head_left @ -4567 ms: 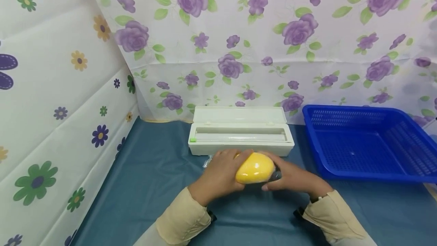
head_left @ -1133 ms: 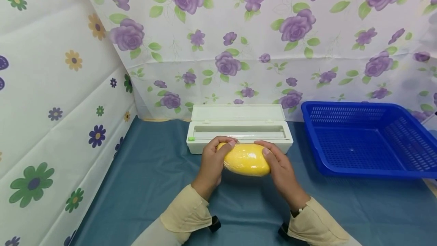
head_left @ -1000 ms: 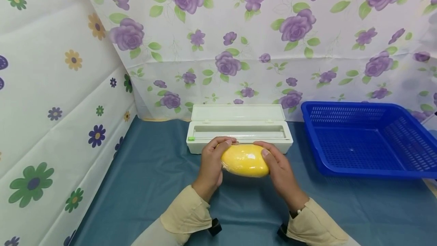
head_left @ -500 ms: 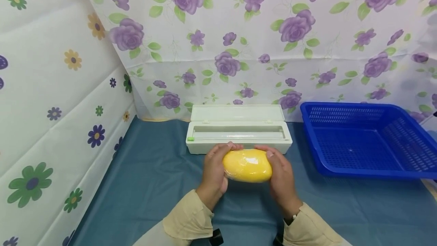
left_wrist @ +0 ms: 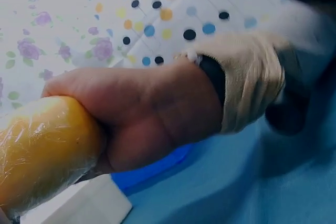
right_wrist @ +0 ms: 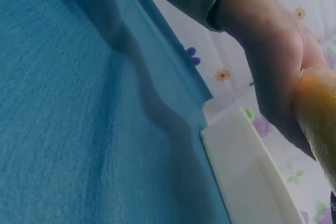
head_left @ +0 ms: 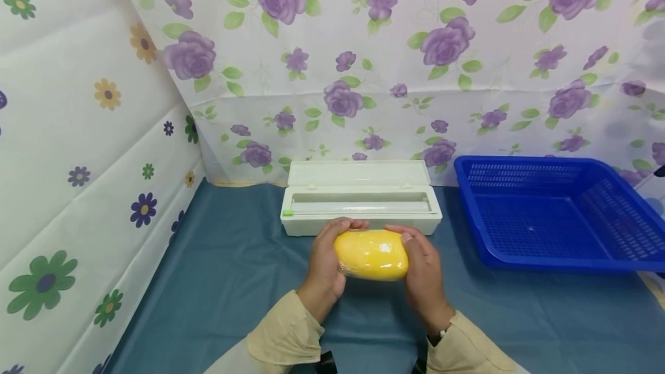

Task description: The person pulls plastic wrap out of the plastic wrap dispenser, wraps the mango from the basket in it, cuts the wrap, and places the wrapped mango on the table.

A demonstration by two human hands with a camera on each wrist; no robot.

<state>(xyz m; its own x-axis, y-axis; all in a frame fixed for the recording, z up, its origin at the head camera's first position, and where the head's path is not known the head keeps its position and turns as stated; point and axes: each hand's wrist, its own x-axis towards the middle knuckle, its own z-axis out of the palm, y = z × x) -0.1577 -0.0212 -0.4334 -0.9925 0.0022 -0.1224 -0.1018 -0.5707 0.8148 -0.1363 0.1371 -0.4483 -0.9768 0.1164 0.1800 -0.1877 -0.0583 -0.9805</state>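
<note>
Between both hands is a smooth yellow, mango-shaped thing (head_left: 372,255) wrapped in clear cling film, held up in front of the dispenser. My left hand (head_left: 323,267) grips its left end, thumb along the top. My right hand (head_left: 424,273) holds the right end in the same way. In the left wrist view the film on the yellow mango-shaped thing (left_wrist: 47,145) shows creases and shine. Just behind the hands stands a white cling film dispenser (head_left: 358,227), lid up, with a film roll (head_left: 363,207) inside and a green slider (head_left: 288,212) at its left end.
A blue plastic basket (head_left: 561,263) stands at the right, beside the dispenser. Teal cloth (head_left: 234,270) covers the table. Flower-printed sheets (head_left: 312,74) rise at the back and left.
Earlier the mango-shaped thing was end-on, with a dark part showing at its right; now it lies lengthwise between both hands. Over the last second the hands have come slightly nearer the body.
</note>
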